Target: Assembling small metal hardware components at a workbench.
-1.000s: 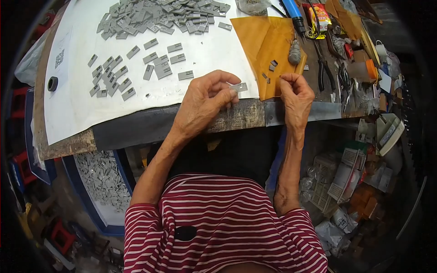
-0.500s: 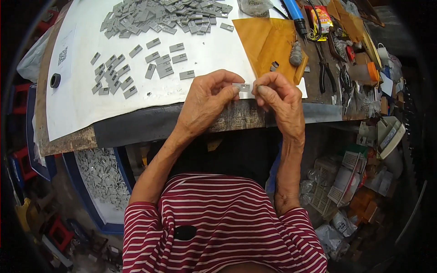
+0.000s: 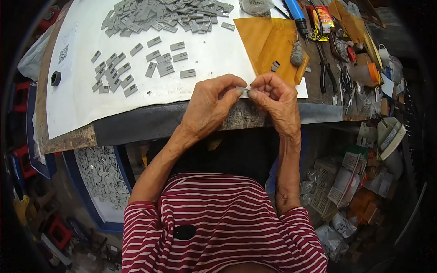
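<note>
Above the table's front edge, my left hand [image 3: 213, 101] pinches a small grey rectangular piece [image 3: 243, 91] between thumb and fingers. My right hand [image 3: 277, 99] is closed at the piece's right end, thumb and fingertips pressed together against it. Whatever tiny thing those fingertips may hold is hidden. Several matching grey pieces [image 3: 165, 64], each with a small dark slot, lie spread on the white sheet [image 3: 77, 104] to the left of my hands. Farther back rises a large heap of grey pieces [image 3: 154, 16].
Beyond my right hand lies a brown paper sheet [image 3: 261, 41] with a grey lump [image 3: 296, 55] on it. Black-handled pliers [image 3: 327, 77] and a blue-handled tool [image 3: 296, 13] are on the right. A black ring [image 3: 55, 78] sits far left. Below stands a blue tray [image 3: 73, 182] of grey pieces.
My right hand has moved left, closing the gap, and its fingertips now meet the grey piece. That piece is more covered by fingers than before.
</note>
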Tool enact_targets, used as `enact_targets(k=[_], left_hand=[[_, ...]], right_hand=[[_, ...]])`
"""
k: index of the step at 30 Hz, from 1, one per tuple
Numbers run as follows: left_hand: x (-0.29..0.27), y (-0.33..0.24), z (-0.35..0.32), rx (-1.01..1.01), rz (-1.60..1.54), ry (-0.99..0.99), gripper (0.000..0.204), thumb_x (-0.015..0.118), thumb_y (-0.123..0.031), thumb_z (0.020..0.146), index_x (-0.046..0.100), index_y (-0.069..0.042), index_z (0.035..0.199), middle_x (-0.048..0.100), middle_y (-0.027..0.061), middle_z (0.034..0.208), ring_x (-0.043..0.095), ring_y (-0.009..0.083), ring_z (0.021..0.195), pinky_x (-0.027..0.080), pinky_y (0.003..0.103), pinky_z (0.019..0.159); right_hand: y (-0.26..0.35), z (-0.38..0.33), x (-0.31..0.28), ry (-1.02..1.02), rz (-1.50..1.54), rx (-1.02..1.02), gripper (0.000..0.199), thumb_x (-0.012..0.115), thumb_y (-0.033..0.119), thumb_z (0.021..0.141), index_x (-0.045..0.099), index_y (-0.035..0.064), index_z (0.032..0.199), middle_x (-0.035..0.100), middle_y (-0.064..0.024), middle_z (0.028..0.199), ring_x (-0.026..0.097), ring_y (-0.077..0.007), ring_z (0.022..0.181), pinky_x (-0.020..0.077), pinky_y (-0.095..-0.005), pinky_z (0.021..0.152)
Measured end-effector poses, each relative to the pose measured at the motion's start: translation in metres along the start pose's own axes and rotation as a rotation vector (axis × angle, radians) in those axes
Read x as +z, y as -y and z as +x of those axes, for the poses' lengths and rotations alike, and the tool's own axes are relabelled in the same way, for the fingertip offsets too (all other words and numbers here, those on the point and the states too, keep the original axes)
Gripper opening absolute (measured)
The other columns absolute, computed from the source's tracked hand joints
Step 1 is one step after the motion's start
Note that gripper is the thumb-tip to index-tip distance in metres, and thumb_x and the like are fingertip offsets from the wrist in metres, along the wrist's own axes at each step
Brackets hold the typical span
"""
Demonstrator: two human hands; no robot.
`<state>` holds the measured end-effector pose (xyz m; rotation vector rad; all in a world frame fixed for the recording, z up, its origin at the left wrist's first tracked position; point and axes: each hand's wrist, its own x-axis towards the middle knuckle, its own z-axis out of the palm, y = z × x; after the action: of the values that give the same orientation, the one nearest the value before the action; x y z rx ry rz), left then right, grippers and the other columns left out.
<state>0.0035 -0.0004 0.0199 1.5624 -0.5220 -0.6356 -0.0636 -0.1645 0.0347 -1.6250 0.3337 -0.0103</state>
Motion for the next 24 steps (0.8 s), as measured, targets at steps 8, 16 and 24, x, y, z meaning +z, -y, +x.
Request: enact_targets(k=[8,16,24], left_hand=[[0.007,0.005,0.001,0.161,0.004,-0.047,0.016,0.054,-0.004,0.083,0.061,0.004,0.094,0.063,0.0124,0.07,0.057,0.0133,0.062,0.046,0.026,0.058],[0.002,0.003,0.001,0.0,-0.043,0.059,0.018,0.053,-0.009,0.087,0.062,0.002,0.098,0.059,0.0015,0.079,0.052,0.0072,0.073,0.044,0.021,0.069],[0.004,0.009,0.004,0.066,-0.13,0.04,0.014,0.052,-0.005,0.082,0.062,0.003,0.087,0.055,0.004,0.063,0.049,0.0099,0.059,0.042,0.024,0.056]], right_hand=[[0.003,0.0,-0.004,0.044,-0.016,0.062,0.016,0.068,0.005,0.078,0.058,0.0003,0.089,0.055,0.0027,0.067,0.047,-0.0007,0.055,0.0357,-0.0133,0.047],[-0.001,0.0,-0.005,0.062,-0.016,0.076,0.016,0.069,0.006,0.078,0.057,0.0002,0.088,0.053,0.0029,0.065,0.045,-0.0009,0.053,0.0339,-0.014,0.044],[-0.003,0.001,-0.004,0.113,0.129,0.07,0.018,0.067,0.004,0.078,0.054,0.0,0.089,0.054,0.0002,0.068,0.047,-0.0027,0.053,0.0346,-0.0152,0.044]])
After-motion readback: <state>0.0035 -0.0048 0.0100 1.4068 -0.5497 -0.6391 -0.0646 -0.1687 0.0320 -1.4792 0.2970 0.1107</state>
